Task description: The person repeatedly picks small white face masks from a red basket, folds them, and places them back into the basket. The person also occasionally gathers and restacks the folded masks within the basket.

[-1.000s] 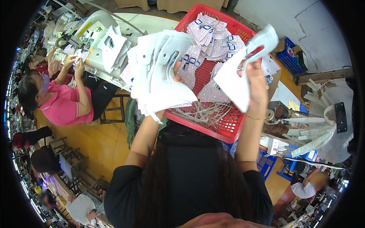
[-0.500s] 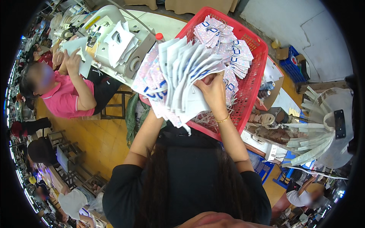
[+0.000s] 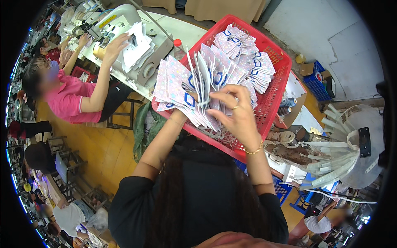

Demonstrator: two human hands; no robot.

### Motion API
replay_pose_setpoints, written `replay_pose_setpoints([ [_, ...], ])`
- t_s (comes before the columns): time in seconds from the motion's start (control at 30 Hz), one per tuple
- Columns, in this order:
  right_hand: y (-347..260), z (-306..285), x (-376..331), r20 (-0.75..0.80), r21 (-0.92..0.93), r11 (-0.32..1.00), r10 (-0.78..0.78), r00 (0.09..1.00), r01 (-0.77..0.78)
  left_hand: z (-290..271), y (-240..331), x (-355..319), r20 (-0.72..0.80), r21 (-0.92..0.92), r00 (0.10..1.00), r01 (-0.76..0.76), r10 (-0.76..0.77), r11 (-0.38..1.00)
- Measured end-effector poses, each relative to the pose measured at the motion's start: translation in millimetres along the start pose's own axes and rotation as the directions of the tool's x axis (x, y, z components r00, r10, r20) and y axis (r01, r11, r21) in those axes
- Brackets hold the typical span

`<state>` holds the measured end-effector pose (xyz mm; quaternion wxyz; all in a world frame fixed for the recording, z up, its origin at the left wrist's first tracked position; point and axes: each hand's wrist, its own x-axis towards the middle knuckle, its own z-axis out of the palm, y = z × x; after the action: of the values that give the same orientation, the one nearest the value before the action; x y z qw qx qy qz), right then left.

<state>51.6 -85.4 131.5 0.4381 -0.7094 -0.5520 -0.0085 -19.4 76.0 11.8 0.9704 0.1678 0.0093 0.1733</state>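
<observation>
A fanned bundle of pale pink, dotted fabric pieces (image 3: 169, 80) with blue outlined shapes is held over the near left part of a red plastic basket (image 3: 278, 89). My left hand (image 3: 179, 116) holds it from below; its fingers are mostly hidden under the pieces. A pale tie strip (image 3: 203, 102) seems to run round the bundle's middle. My right hand (image 3: 236, 110) is at the bundle's right side, thumb and fingers apart, fingertips close to the strip. More fanned bundles of similar pieces (image 3: 261, 70) lie in the basket.
To the left, a person in pink (image 3: 72, 97) reaches over a sewing machine (image 3: 120, 18) and a stack of white pieces (image 3: 138, 49). A red-capped bottle (image 3: 178, 48) stands beside the basket. Thread spools (image 3: 289, 106) and a clear plastic sheet with pale strips (image 3: 347, 140) are at right.
The bundle has turned from its white backs to show more printed faces. My right hand has loosened from the pieces and spread its fingers. The person in pink now reaches to the white stack.
</observation>
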Motion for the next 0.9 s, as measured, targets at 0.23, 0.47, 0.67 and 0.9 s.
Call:
replay_pose_setpoints([
  [0.23, -10.0, -16.2, -1.4, -0.236, 0.536, 0.842, 0.075, 0.969, 0.065, -0.7, -3.0, -0.4, -0.047, 0.083, 0.998, 0.033, -0.029, 0.996],
  [0.47, -1.4, -145.7, -24.0, -0.815, -0.234, 0.955, -0.091, 0.572, -0.181, -9.7, 10.5, -11.2, -0.100, 0.236, 0.992, 0.097, -0.075, 0.967],
  [0.67, 36.3, -64.2, -24.8, -0.198, -0.108, 0.946, 0.281, 0.939, -0.306, -15.5, 3.9, -20.6, -0.158, 0.344, 0.979, 0.174, -0.126, 0.923],
  [0.9, 36.2, 30.9, -16.3, 0.121, 0.651, 0.569, 0.575, 0.809, -0.502, -16.9, -6.4, -27.2, -0.195, 0.400, 0.969, 0.218, -0.149, 0.890],
])
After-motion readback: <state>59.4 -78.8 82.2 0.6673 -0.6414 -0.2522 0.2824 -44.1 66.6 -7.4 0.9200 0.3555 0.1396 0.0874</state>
